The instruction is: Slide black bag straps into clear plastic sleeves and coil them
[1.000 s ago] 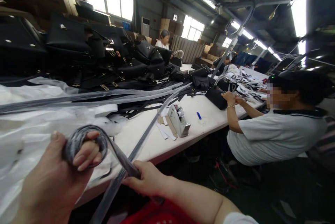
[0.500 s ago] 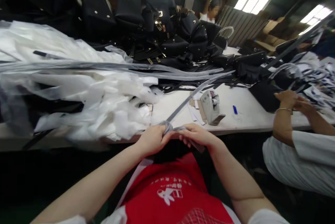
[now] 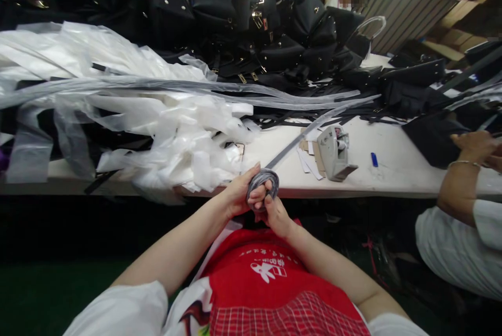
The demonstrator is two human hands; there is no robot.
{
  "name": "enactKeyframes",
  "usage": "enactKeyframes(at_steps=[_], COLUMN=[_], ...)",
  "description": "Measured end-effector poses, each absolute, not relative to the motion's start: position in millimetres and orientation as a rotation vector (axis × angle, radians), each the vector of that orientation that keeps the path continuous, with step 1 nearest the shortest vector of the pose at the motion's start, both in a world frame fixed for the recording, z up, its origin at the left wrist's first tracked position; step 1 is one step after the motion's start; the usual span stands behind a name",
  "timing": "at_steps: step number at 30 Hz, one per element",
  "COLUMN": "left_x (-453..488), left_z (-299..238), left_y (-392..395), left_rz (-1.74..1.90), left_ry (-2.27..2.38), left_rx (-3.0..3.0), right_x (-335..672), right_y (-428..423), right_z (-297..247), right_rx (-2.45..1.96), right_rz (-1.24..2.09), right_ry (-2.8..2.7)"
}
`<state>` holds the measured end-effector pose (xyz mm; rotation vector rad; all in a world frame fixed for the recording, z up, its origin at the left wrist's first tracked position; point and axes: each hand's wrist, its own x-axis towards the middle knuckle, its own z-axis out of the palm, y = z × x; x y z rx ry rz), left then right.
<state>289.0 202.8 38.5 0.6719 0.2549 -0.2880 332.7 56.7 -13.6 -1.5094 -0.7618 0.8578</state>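
A grey strip in clear film, wound into a small coil [image 3: 263,174], is held at the table's front edge in front of my red apron. My left hand [image 3: 237,192] grips the coil from its left side, its fingers partly hidden behind it. My right hand [image 3: 275,215] closes on the coil's lower right side. Some fingertips poke through the coil's middle. From the coil, a straight flat length of strip [image 3: 304,134] runs up and right across the table. More long film-covered strips [image 3: 219,87] lie beyond it.
White plastic wrapping [image 3: 172,142] heaps on the left, by a phone [image 3: 239,148]. A grey tape dispenser [image 3: 336,155] stands right of my hands, near a blue object [image 3: 374,159]. Black bags [image 3: 282,53] pile at the back. A co-worker's arm [image 3: 460,189] is at far right.
The strip between my hands is gathered into a round coil, and my right hand has come in against my left. The camera view has turned left and down.
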Motion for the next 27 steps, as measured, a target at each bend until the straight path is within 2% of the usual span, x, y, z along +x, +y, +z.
enactKeyframes(at_steps=[4, 8, 11, 13, 19, 24, 25, 27], left_x=[290.3, 283.0, 274.1, 267.6, 250.3, 241.5, 239.9, 237.2], left_z=[31.9, 15.1, 7.4, 4.8, -2.7, -0.8, -0.9, -2.2], left_y=[189.0, 193.1, 190.6, 181.8, 156.7, 155.3, 154.8, 153.2], left_rz=[-0.011, 0.281, 0.101, -0.082, 0.049, -0.194, -0.223, -0.252], left_ry=[0.334, 0.402, 0.122, -0.027, 0.265, 0.138, 0.153, 0.202], left_rx=[0.683, 1.275, 1.794, 1.945, 1.734, 1.769, 1.803, 1.833], right_x=[340.7, 377.0, 389.6, 390.0, 384.3, 386.4, 393.6, 417.1], right_y=[60.4, 32.7, 16.5, 11.7, 2.7, -1.3, -1.3, -0.9], right_z=[-4.9, 23.2, 37.2, 38.6, 20.5, 7.1, 4.9, 0.0], right_rx=[-1.616, -1.899, -2.025, -2.052, -1.844, -1.834, -1.875, -2.150], right_rz=[0.770, 0.813, 1.006, 1.075, 1.166, 1.303, 1.268, 0.929], right_ry=[-0.600, -1.024, -1.419, -1.467, -1.291, -1.385, -1.385, -1.269])
